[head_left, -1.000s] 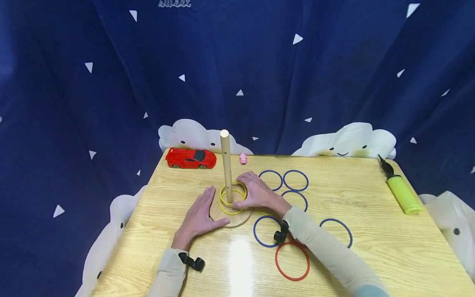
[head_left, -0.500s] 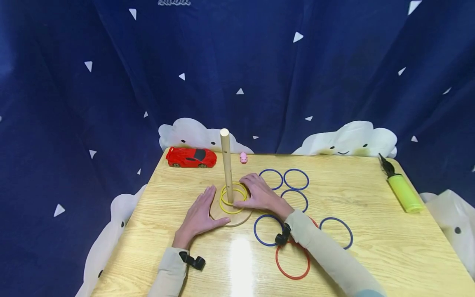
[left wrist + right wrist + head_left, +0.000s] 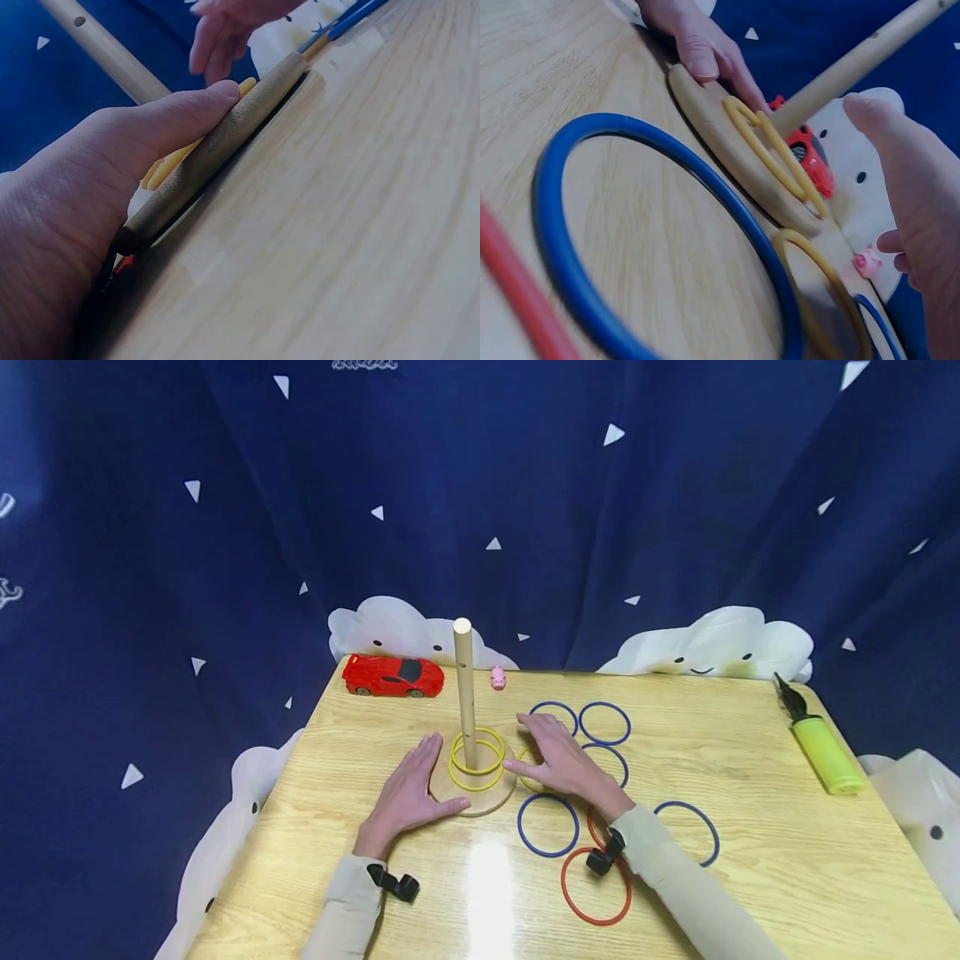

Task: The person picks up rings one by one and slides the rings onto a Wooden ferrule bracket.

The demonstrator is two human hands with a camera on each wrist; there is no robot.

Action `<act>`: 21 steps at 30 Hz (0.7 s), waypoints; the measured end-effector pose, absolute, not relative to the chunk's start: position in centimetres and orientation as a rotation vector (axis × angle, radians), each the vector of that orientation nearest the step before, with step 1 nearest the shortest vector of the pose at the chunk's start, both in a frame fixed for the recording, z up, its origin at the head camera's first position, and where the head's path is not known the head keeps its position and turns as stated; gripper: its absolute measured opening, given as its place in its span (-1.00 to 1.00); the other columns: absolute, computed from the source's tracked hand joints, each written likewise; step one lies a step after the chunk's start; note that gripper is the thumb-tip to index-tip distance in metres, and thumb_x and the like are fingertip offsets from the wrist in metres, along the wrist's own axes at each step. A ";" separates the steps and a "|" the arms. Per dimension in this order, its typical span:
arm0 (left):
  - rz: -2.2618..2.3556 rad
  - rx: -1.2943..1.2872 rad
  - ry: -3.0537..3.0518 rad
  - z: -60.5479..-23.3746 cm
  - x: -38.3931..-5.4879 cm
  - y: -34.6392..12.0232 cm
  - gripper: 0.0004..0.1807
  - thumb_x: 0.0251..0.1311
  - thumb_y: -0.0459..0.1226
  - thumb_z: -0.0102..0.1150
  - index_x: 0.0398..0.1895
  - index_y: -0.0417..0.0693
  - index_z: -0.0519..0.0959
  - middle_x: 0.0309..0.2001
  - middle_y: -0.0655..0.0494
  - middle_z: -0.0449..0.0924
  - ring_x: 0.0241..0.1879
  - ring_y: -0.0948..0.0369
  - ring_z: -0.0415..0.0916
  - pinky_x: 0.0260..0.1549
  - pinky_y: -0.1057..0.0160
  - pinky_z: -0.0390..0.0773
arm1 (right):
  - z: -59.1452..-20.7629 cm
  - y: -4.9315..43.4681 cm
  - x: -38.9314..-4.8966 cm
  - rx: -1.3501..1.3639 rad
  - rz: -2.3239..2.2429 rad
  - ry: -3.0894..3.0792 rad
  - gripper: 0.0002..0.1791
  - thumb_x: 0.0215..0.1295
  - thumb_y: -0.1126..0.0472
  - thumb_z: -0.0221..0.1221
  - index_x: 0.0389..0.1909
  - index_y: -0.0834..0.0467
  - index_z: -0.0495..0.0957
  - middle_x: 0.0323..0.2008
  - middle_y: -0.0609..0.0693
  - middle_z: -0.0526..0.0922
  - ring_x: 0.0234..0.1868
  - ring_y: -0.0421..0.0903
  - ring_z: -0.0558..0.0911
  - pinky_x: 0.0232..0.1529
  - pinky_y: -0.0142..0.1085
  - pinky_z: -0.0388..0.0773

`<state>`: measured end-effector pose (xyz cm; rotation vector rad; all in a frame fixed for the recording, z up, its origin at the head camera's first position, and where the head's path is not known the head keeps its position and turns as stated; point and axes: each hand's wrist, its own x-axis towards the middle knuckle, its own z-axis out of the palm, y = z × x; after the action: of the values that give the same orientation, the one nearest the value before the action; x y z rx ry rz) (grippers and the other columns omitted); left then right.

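Observation:
A round wooden base (image 3: 495,802) with an upright peg (image 3: 466,702) stands on the table. Two overlapping yellow rings (image 3: 476,790) lie on it around the peg. My left hand (image 3: 401,797) rests against the base's left side, fingers straight, thumb at the front rim; the left wrist view shows that thumb (image 3: 187,112) lying along the rim. To the right of the base, my right hand (image 3: 566,762) hovers with thumb and fingers spread and nothing between them. Below it, partly covered, a third yellow ring (image 3: 826,264) lies on the table beside the base.
Several blue rings (image 3: 548,856) lie to the right, some partly under the right hand. Red rings (image 3: 597,922) are near the right forearm. A red toy car (image 3: 393,677) and a pink pig figure (image 3: 498,678) sit at the back; a yellow-green pump (image 3: 827,756) lies far right.
My right hand has let go of the yellow rings at the peg and moved right, off the base. The left hand has kept its place; the head view has shifted slightly.

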<state>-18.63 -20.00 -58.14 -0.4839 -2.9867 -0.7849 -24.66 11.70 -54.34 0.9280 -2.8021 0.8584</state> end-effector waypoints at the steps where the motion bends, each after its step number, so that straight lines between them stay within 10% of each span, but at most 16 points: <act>1: -0.784 -0.486 -2.981 -58.1 -18.7 -20.0 0.43 -0.04 0.57 0.22 0.72 -0.05 -0.07 0.70 0.11 -0.08 0.68 0.15 -0.19 0.63 0.06 -0.04 | -54.2 12.2 -24.5 0.918 0.860 -2.796 0.11 0.27 -0.51 0.20 0.58 0.20 0.24 0.48 0.18 0.40 0.52 0.20 0.30 0.53 0.20 0.21; 21: -0.782 -0.473 -2.999 -58.6 -18.8 -19.9 0.43 -0.06 0.59 0.21 0.72 0.01 -0.09 0.70 0.19 -0.11 0.67 0.22 -0.22 0.64 0.11 -0.08 | -54.9 22.9 -18.5 0.617 0.971 -2.735 -0.08 0.28 -0.17 0.40 0.52 0.22 0.33 0.44 0.23 0.42 0.47 0.26 0.33 0.46 0.23 0.18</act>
<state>-18.80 -19.87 -58.58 -0.4727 -2.9989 -0.7821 -18.53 22.86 -54.89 0.6167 -2.7348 0.9713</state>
